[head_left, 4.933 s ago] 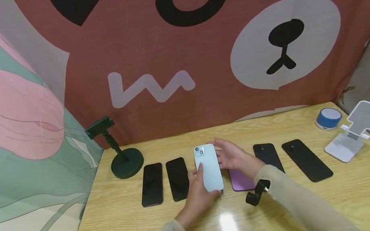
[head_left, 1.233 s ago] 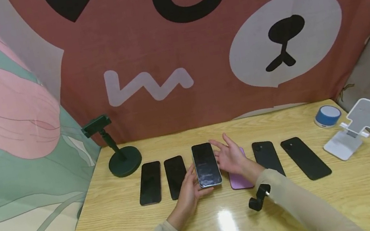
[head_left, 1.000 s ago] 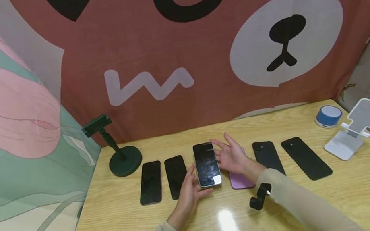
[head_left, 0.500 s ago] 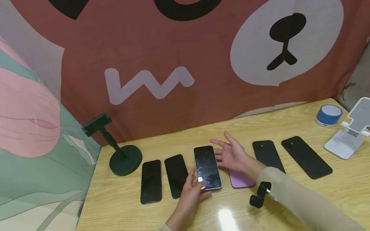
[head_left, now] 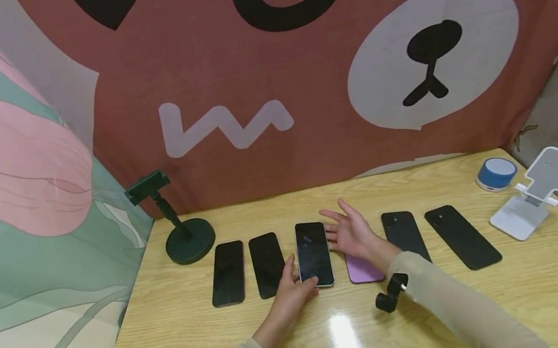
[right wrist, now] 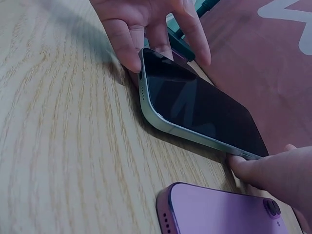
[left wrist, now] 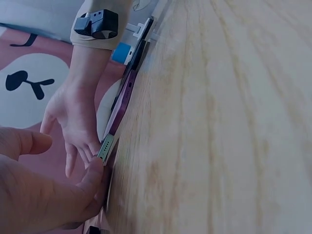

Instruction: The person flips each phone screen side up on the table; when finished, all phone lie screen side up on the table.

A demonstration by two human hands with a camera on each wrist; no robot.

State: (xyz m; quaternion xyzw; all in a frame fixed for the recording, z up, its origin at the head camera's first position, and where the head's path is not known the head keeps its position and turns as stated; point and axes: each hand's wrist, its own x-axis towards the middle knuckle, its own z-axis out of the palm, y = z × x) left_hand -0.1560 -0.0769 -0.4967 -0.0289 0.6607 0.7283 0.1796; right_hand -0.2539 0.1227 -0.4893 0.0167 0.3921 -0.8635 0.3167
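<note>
A smartphone with a pale rim lies screen up, at or just above the tabletop. My left hand holds its lower left corner, thumb at the bottom end and fingers along the left side. In the left wrist view, the thumb meets the phone's pale green end. My right hand is spread beside the phone's right edge, palm partly up. One right fingertip touches that edge in the right wrist view. A purple phone, back up, lies partly hidden under the right forearm.
Two dark phones lie screen up at left. Two black phones lie back up at right. A dark green phone stand stands at back left; a blue tape roll and white folding stand at right.
Several seconds ago the phone showed its pale blue back; it now shows its screen. Over the last second it came down toward the table, and my left thumb moved onto its bottom end.
</note>
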